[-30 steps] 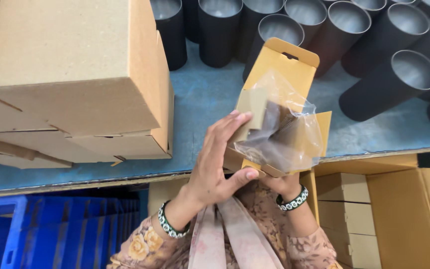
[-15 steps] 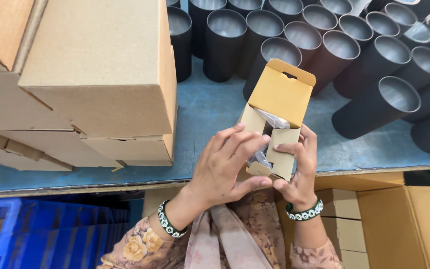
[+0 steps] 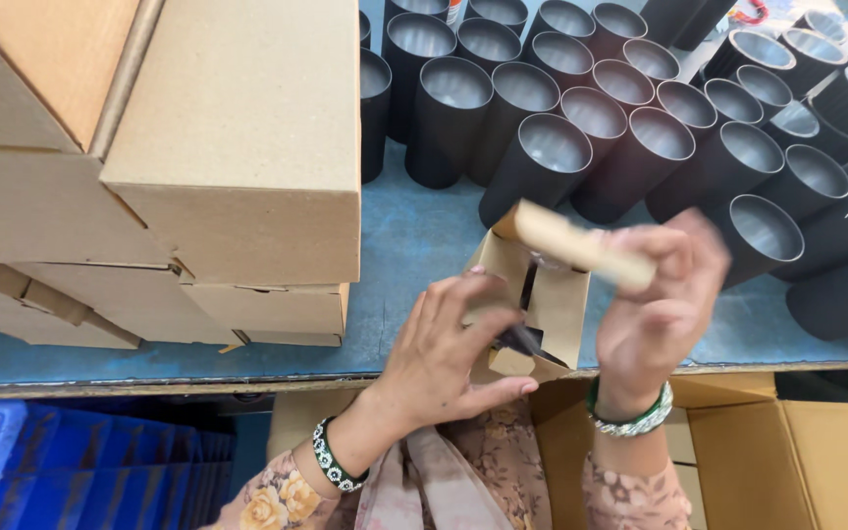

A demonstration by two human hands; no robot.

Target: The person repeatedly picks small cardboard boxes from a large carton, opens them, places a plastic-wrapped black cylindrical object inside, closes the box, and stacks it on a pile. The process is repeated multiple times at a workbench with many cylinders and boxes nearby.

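The left hand (image 3: 444,348) rests against the side of a small cardboard box (image 3: 542,304), its fingers spread and laid over the near panel, with the thumb pointing along the lower corner. The box stands open at the front edge of the blue table (image 3: 414,236), just above a larger open carton (image 3: 787,442) below the table edge. Something dark with a clear wrapping shows inside the box, though it is too hidden to tell what it is. The right hand (image 3: 655,299) is raised beside the box and blurred; its fingers curl around the box's top flap (image 3: 571,240), pinching it between thumb and fingertips. Both wrists wear beaded bracelets, and the sleeves are floral. Behind the box, rows of dark metal cups (image 3: 601,108) stand upright and close together on the table, their silvery insides facing up. To the left, stacked brown cardboard boxes (image 3: 238,147) take up much of the table, well apart from the hands. A blue plastic crate (image 3: 90,461) sits below the table edge at lower left.
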